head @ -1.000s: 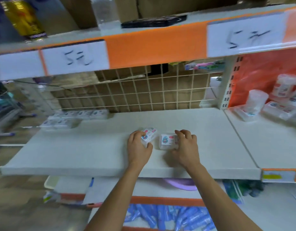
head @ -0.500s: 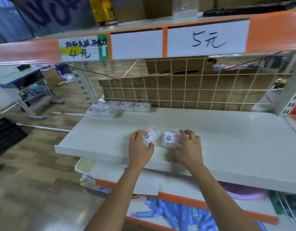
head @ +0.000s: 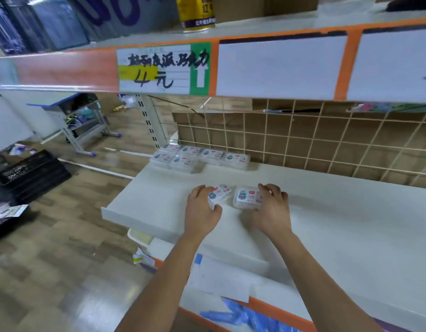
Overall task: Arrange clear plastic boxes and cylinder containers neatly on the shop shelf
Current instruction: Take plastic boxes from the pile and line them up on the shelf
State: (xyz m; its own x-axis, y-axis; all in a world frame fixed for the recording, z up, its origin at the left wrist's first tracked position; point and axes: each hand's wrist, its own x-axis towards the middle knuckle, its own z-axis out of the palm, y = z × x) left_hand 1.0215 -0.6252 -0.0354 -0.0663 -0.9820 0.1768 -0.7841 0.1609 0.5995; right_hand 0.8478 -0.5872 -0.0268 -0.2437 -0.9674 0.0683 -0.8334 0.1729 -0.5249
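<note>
Plastic boxes (head: 246,199) gripped, left hand (head: 202,213), right hand (head: 272,213)

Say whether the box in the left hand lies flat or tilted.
Tilted: the left hand grips the box, its labelled face visibly slanted.

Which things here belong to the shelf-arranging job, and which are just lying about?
Job: left hand gripping tilted box; right hand holding second box; grouped boxes at the back corner; white shelf.
Lying about: yellow can on the upper shelf; black crate on the floor; desk; blue packets below.
</note>
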